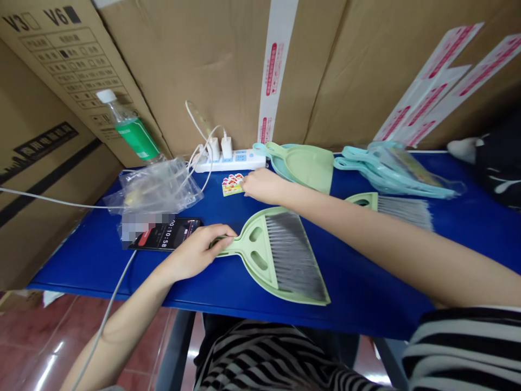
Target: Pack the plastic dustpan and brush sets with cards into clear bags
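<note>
My left hand (198,252) is closed around the handle of a pale green hand broom (260,258) with grey bristles, which lies flat on the blue table (81,266). My right hand (262,185) reaches across, its fingertips at the edge of a small colourful sticker card (233,184). I cannot tell whether they pinch the card. Just beyond that hand lies a pale green dustpan (304,165), stacked on a teal one (273,160). A second green hand broom (393,209) lies to the right, partly behind my right forearm.
A phone (163,234) showing a timer lies by my left hand, near a crumpled plastic bag (154,187). A white power strip (228,161) with chargers, a water bottle (130,127), and bagged teal dustpans (393,171) stand along stacked cardboard boxes (195,65).
</note>
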Motion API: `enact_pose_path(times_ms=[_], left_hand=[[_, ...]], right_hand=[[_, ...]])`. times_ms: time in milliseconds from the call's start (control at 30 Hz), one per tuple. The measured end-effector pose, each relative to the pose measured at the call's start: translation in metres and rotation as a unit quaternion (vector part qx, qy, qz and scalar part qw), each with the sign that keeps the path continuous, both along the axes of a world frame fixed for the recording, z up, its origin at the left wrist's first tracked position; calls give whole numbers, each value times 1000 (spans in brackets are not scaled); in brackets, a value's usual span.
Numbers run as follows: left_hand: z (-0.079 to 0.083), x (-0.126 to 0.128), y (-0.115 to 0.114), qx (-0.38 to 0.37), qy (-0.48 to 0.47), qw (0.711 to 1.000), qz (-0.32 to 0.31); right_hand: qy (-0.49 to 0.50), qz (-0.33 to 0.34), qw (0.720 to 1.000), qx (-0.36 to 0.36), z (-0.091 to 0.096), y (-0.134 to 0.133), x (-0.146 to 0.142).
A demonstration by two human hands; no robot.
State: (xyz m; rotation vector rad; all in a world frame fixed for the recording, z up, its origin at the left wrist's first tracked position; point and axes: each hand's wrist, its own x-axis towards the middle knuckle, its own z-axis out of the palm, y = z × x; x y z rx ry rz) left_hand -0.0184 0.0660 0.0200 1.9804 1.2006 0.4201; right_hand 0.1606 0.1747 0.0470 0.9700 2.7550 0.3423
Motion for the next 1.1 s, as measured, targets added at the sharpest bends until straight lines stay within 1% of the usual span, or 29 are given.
enact_pose_path(times_ms=[133, 367, 533, 667, 767, 867, 933, 1000, 1100], left_hand=[[0, -1, -1, 14, 1, 1000, -4], [0, 0, 0, 9, -3, 1000, -4], [0, 0, 1, -1, -2, 1000, 5], [-1, 0, 0, -8, -3, 1000, 9], [-1, -1, 0, -14, -3, 1000, 9], [-1, -1, 1, -15, -6, 1000, 8], [-1, -1, 1, -11, -9, 1000, 5], [0, -1, 2, -10, -9, 1000, 3], [1, -1, 2, -16, -3, 1000, 7]], right_hand=[[-14, 26, 1000, 7, -7, 4, -6], [-13, 60, 998, 16, -14, 5, -3], [8, 39, 999, 26, -12, 5, -4], [41, 10, 998, 52, 0, 0, 3], [76, -5, 994, 76, 12, -13, 22], [111, -5, 990, 87, 16, -34, 54], [208, 40, 972, 101, 12, -51, 79], [279, 81, 953, 86, 3, -68, 101], [344, 86, 934, 49, -14, -87, 124]])
